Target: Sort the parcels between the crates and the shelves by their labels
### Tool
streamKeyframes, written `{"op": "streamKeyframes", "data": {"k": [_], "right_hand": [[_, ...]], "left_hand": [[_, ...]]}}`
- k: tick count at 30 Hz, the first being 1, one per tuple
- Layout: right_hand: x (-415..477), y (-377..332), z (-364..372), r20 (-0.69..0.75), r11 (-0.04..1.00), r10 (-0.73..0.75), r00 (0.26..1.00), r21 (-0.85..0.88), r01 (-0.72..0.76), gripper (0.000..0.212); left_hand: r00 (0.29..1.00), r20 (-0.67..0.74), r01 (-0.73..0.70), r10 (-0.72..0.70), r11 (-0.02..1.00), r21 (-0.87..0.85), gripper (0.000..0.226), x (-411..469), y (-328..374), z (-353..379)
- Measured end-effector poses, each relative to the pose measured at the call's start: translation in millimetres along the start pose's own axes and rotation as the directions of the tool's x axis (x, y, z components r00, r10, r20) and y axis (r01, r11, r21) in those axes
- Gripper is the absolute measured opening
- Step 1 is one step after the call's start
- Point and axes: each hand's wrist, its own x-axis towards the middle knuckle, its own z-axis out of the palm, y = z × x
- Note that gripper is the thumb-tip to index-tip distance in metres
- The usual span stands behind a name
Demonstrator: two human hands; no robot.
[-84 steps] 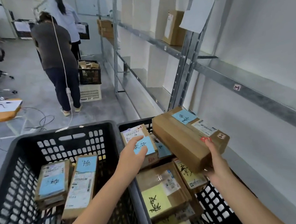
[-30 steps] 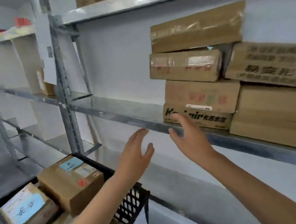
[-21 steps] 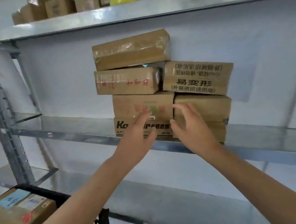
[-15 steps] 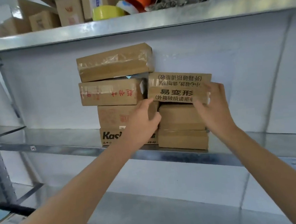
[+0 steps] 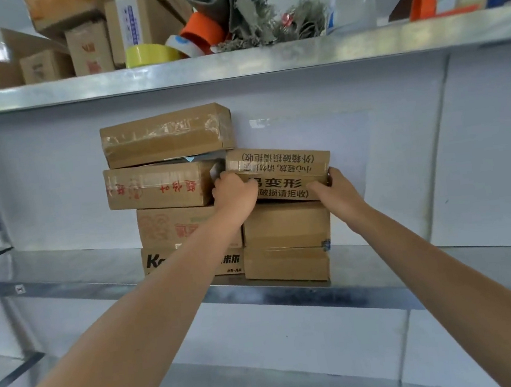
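Both hands, left hand (image 5: 235, 192) and right hand (image 5: 335, 189), are gripping the printed parcel (image 5: 280, 171) by its ends atop the right stack (image 5: 286, 240); probably light, stiff cardboard

A matte white panelled wall (image 5: 401, 152) fills the centre. One galvanised grey metal shelf (image 5: 265, 59) spans twelve o'clock. A second matching shelf (image 5: 399, 285) spans six o'clock.

Parcel sorting storeroom: galvanised metal shelves (image 5: 234, 64), stacked taped cardboard parcels (image 5: 166, 135), tape rolls (image 5: 151, 54) above.
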Motion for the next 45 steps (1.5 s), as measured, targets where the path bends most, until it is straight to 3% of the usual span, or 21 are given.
{"op": "streamKeyframes", "data": {"k": [5,11,18,23,29,34,38,41,45], "right_hand": [[-13,0,-20,-0.084,0.996,-0.077,0.993,0.048,0.081,0.045],[-42,-7,-47,-0.194,0.980,-0.161,0.968,0.086,0.180,0.046],[-82,-20,-59,-0.224,0.975,-0.175,0.959,0.095,0.200,0.042],[-132,4,-58,-0.259,0.971,-0.097,0.961,0.187,0.148,0.036],[-180,21,-36,-0.208,0.959,-0.085,0.974,0.249,0.137,0.016],[-204,19,-17,-0.214,0.958,-0.129,0.968,0.225,0.177,0.020],[-225,43,10,-0.173,0.972,0.004,0.985,0.232,0.037,0.042],[-242,60,37,-0.118,0.965,0.106,0.987,0.250,-0.074,0.037],[-263,74,75,-0.033,0.980,0.079,0.996,0.187,-0.071,0.034]], "left_hand": [[0.996,-0.002,-0.085,0.087,0.971,-0.224,0.046,-17,0,2],[0.971,-0.108,-0.238,0.213,0.853,-0.464,0.040,-50,5,1],[0.977,-0.043,-0.197,0.207,0.817,-0.543,0.032,-79,9,-16],[0.981,-0.004,-0.154,0.191,0.777,-0.610,0.022,-122,-20,-30],[0.995,-0.019,-0.088,0.102,0.727,-0.680,0.015,-161,-67,-46],[0.999,-0.028,-0.044,0.034,0.710,-0.703,0.018,-184,-96,-58],[0.994,-0.056,0.031,-0.098,0.721,-0.692,0.030,-206,-129,-67],[0.984,-0.026,0.118,-0.177,0.750,-0.651,0.033,-232,-157,-73],[0.960,-0.037,0.195,-0.278,0.756,-0.625,0.031,-252,-187,-88]]}}
